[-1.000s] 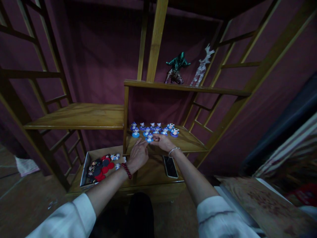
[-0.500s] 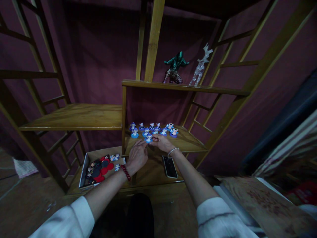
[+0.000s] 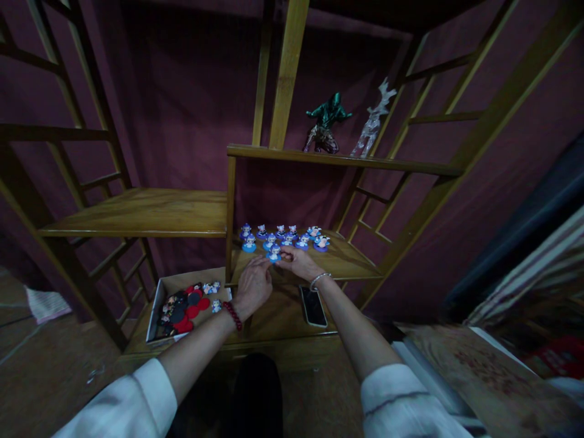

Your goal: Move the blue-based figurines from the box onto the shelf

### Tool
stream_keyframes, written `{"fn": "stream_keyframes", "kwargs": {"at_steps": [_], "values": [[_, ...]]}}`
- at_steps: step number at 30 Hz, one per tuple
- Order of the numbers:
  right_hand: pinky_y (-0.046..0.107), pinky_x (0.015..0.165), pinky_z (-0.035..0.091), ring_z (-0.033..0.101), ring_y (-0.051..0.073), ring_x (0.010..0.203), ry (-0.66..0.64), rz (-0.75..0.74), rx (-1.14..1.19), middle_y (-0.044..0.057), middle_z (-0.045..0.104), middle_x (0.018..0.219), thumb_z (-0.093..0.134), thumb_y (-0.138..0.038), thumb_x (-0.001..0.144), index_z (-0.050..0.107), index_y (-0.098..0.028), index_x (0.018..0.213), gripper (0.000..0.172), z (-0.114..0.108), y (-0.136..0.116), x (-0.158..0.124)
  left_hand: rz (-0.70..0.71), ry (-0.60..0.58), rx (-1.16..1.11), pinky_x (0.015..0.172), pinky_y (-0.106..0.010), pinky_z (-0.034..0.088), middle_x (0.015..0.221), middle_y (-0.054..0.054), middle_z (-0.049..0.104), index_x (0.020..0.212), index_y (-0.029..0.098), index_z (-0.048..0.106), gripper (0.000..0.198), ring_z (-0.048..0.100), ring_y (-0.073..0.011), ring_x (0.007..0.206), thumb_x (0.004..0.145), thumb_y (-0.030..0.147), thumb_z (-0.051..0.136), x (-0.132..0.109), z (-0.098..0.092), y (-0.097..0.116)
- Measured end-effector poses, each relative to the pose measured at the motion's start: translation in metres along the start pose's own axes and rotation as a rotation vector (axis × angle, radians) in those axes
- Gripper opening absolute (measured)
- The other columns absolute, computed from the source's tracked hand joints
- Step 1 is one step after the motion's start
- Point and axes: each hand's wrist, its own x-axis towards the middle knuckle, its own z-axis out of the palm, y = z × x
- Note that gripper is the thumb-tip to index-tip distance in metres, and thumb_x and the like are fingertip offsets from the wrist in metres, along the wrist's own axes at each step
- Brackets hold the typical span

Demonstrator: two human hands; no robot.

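Note:
A small blue-and-white figurine [image 3: 274, 253] on a round blue base is at the front of the wooden shelf [image 3: 349, 263], between my two hands. The fingers of my right hand [image 3: 298, 263] are closed on its right side. From the left, my left hand [image 3: 254, 283] has its bent fingertips pressed to the base's lower edge; part of its fingers is hidden from me. Just behind stand several similar figurines on blue and purple bases, among them one at the left [image 3: 249, 243] and one at the right [image 3: 322, 243].
Below left, an open cardboard box [image 3: 155, 310] holds red and black pieces and small figures. A phone [image 3: 313, 306] lies on the lower board. The upper shelf [image 3: 283, 154] carries a green-topped crouching statue [image 3: 327, 125] and a clear deer [image 3: 371, 125]. Slatted posts stand at both sides.
Both hands stay at the same figurine with almost no movement. The whole view has shifted slightly.

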Motion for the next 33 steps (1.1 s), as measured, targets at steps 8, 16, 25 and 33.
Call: {"fn": "stream_keyframes", "kwargs": {"at_steps": [8,16,25,33], "values": [[0.024,0.069,0.044,0.052,0.010,0.068,0.103,0.078,0.037,-0.001,0.057,0.075,0.065,-0.031,0.057,0.059,-0.017,0.089,0.035,0.002,0.004,-0.004,0.061,0.001,0.001,0.098,-0.036,0.035,0.103,-0.007,0.061,0.096,0.015,0.060,0.034,0.050,-0.0170,0.104,0.070,0.004,0.041,-0.002,0.000,-0.002],[0.031,0.080,0.045,0.055,0.012,0.079,0.243,0.175,0.139,0.007,0.060,0.094,0.067,-0.026,0.057,0.057,-0.015,0.099,0.045,0.001,0.007,-0.016,0.085,0.041,-0.040,0.097,-0.035,0.035,0.097,-0.006,0.062,0.091,0.016,0.061,0.031,0.052,-0.0156,0.098,0.071,0.004,0.040,-0.010,-0.005,0.000],[0.033,0.079,0.047,0.060,0.015,0.079,0.362,0.130,0.108,0.007,0.064,0.089,0.059,-0.033,0.066,0.059,-0.016,0.091,0.030,0.012,-0.008,-0.038,0.067,0.054,-0.100,0.092,-0.033,0.040,0.094,-0.006,0.063,0.087,0.015,0.062,0.030,0.052,-0.0158,0.098,0.071,0.003,0.040,-0.027,-0.010,0.003],[0.029,0.069,0.049,0.061,0.016,0.073,0.406,0.084,0.079,0.006,0.067,0.080,0.051,-0.039,0.073,0.062,-0.017,0.085,0.028,0.041,-0.050,-0.064,0.116,0.060,-0.209,0.086,-0.028,0.043,0.092,-0.005,0.062,0.089,0.015,0.060,0.030,0.053,-0.0132,0.091,0.073,0.003,0.038,-0.044,-0.019,0.002]]}}
